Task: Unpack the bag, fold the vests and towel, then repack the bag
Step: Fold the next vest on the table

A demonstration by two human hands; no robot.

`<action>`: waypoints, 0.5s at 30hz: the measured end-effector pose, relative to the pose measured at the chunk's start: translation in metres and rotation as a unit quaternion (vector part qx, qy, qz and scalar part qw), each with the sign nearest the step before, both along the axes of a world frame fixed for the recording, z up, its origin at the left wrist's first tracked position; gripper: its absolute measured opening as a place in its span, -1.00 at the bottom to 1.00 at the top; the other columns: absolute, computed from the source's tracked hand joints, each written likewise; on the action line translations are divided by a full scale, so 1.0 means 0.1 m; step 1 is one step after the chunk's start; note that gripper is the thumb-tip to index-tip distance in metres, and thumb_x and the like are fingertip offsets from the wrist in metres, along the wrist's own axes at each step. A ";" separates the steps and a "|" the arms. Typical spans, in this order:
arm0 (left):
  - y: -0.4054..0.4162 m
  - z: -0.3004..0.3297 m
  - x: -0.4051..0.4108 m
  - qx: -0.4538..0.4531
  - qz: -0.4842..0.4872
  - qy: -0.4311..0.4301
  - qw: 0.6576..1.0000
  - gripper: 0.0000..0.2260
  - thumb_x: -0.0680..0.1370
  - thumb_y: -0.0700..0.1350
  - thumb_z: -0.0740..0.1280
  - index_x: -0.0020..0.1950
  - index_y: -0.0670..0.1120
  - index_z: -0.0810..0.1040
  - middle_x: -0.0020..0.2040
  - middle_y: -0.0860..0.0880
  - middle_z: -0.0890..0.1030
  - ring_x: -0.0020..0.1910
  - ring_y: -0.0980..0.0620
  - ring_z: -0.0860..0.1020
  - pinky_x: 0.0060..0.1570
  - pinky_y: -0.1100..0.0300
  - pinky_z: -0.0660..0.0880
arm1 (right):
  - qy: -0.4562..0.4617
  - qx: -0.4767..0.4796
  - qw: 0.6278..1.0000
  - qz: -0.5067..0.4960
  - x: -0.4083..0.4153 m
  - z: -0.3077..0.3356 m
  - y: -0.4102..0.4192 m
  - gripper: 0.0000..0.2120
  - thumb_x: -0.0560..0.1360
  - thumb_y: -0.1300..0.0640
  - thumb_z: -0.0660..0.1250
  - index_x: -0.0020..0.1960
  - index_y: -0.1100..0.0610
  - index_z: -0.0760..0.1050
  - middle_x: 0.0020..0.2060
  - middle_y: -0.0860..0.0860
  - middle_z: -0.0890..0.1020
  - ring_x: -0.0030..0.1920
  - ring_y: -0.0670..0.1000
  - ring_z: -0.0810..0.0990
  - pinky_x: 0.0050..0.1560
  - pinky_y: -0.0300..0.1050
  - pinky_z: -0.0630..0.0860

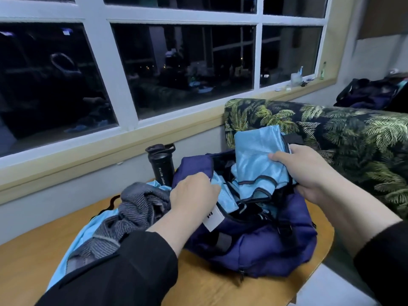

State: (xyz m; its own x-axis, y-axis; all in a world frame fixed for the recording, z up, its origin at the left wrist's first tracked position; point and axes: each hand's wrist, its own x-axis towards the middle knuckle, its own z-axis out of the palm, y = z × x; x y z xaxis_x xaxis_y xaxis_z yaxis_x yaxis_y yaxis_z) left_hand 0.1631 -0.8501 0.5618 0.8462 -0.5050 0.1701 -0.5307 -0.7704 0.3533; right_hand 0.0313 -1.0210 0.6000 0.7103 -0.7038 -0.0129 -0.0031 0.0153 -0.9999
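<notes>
With my right hand (pixel 309 171) pinching the light-blue vest (pixel 254 160) above the open navy bag (pixel 254 246) on the desk (pixel 209 290), and my left hand (pixel 194 193) gripping the bag's rim, a snagged vest may topple the sport bottle (pixel 161 164).

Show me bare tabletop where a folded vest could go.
Bare wood lies on the table along the near edge in front of the navy bag, and at the far left behind the grey towel. Around the black sport bottle it is crowded.
</notes>
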 end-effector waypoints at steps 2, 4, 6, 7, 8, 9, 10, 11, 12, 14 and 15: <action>0.05 0.02 0.03 -0.058 0.003 0.009 0.998 -0.70 0.55 -0.04 0.24 -0.34 -0.13 0.32 -0.35 -0.05 0.40 -0.22 -0.17 0.42 -0.24 0.08 0.33 | -0.018 0.058 0.998 -0.005 0.11 -0.04 -0.03 -0.93 0.57 0.29 0.35 0.01 0.22 0.60 -0.04 0.27 0.72 -0.11 0.26 0.71 0.05 0.37 0.60; 0.13 0.02 0.09 -0.144 0.015 0.019 0.989 -0.69 0.52 -0.05 0.25 -0.37 -0.15 0.33 -0.39 -0.07 0.43 -0.27 -0.18 0.40 -0.31 0.04 0.31 | -0.012 0.111 0.994 0.004 0.25 -0.10 -0.04 -0.81 0.50 0.25 0.43 0.10 0.24 0.60 0.01 0.32 0.69 -0.10 0.27 0.70 0.02 0.48 0.57; 0.21 0.01 0.08 -0.199 0.021 0.025 0.979 -0.67 0.52 -0.07 0.27 -0.41 -0.12 0.30 -0.44 -0.04 0.39 -0.34 -0.13 0.34 -0.37 0.04 0.25 | 0.017 0.143 0.989 0.032 0.38 -0.20 -0.04 -0.49 0.29 0.17 0.56 0.22 0.20 0.57 0.15 0.35 0.64 0.06 0.35 0.67 -0.01 0.60 0.50; 0.24 0.00 0.07 -0.208 0.022 0.020 0.978 -0.66 0.53 -0.08 0.28 -0.42 -0.10 0.28 -0.46 -0.02 0.36 -0.35 -0.12 0.32 -0.39 0.04 0.22 | 0.037 0.151 0.987 0.049 0.45 -0.27 -0.06 -0.41 0.23 0.16 0.58 0.23 0.19 0.55 0.20 0.34 0.60 0.10 0.37 0.65 -0.03 0.60 0.51; 0.26 -0.01 0.06 -0.213 0.021 0.015 0.977 -0.65 0.53 -0.07 0.28 -0.42 -0.09 0.27 -0.47 -0.01 0.35 -0.36 -0.12 0.32 -0.39 0.04 0.22 | 0.053 0.157 0.984 0.062 0.51 -0.29 -0.04 -0.45 0.26 0.18 0.58 0.22 0.21 0.54 0.22 0.34 0.58 0.09 0.37 0.65 -0.06 0.54 0.56; 0.27 -0.02 0.06 -0.217 0.023 0.011 0.976 -0.65 0.53 -0.07 0.28 -0.41 -0.09 0.27 -0.48 -0.01 0.35 -0.36 -0.11 0.32 -0.38 0.05 0.22 | 0.066 0.160 0.982 0.071 0.56 -0.31 -0.01 -0.57 0.38 0.23 0.53 0.20 0.24 0.53 0.19 0.35 0.58 0.01 0.36 0.67 -0.13 0.43 0.62; 0.27 -0.03 0.06 -0.221 0.023 0.011 0.975 -0.66 0.53 -0.06 0.28 -0.41 -0.08 0.27 -0.48 0.00 0.34 -0.36 -0.11 0.32 -0.37 0.05 0.23 | 0.078 0.158 0.981 0.082 0.60 -0.34 0.00 -0.71 0.48 0.28 0.46 0.17 0.27 0.52 0.13 0.36 0.60 -0.10 0.32 0.70 -0.21 0.30 0.66; 0.27 -0.04 0.06 -0.224 0.022 0.011 0.974 -0.66 0.52 -0.06 0.27 -0.41 -0.08 0.28 -0.48 0.01 0.35 -0.36 -0.11 0.33 -0.36 0.06 0.24 | 0.096 0.142 0.981 0.090 0.66 -0.36 0.00 -0.80 0.53 0.30 0.40 0.14 0.27 0.52 0.06 0.34 0.62 -0.20 0.26 0.71 -0.27 0.19 0.66; 0.26 -0.05 0.07 -0.223 0.022 0.013 0.974 -0.67 0.52 -0.06 0.27 -0.41 -0.08 0.29 -0.49 0.01 0.36 -0.36 -0.11 0.34 -0.36 0.07 0.25 | 0.118 0.122 0.980 0.099 0.69 -0.38 0.00 -0.84 0.55 0.30 0.37 0.13 0.25 0.52 0.01 0.30 0.64 -0.28 0.21 0.71 -0.30 0.12 0.65; 0.26 -0.06 0.07 -0.214 0.030 0.007 0.976 -0.68 0.51 -0.05 0.28 -0.40 -0.09 0.30 -0.48 0.00 0.38 -0.33 -0.14 0.37 -0.35 0.07 0.28 | 0.151 0.094 0.977 0.117 0.78 -0.43 -0.02 -0.80 0.55 0.24 0.38 0.17 0.21 0.54 0.06 0.23 0.66 -0.24 0.18 0.73 -0.22 0.13 0.66; 0.26 -0.06 0.08 -0.204 0.035 0.001 0.978 -0.69 0.50 -0.03 0.28 -0.38 -0.10 0.30 -0.46 -0.01 0.41 -0.30 -0.17 0.41 -0.33 0.07 0.32 | 0.167 0.080 0.974 0.133 0.82 -0.44 -0.02 -0.74 0.52 0.20 0.40 0.20 0.20 0.55 0.11 0.21 0.66 -0.15 0.20 0.74 -0.13 0.20 0.67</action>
State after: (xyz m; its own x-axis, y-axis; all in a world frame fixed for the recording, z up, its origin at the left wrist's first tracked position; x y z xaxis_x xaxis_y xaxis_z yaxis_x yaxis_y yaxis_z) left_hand 0.1708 -0.8241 0.5555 0.8770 -0.3350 0.3444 -0.4803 -0.5994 0.6403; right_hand 0.1130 -1.0227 0.5564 0.8044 -0.4658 -0.3687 -0.3524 0.1255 -0.9274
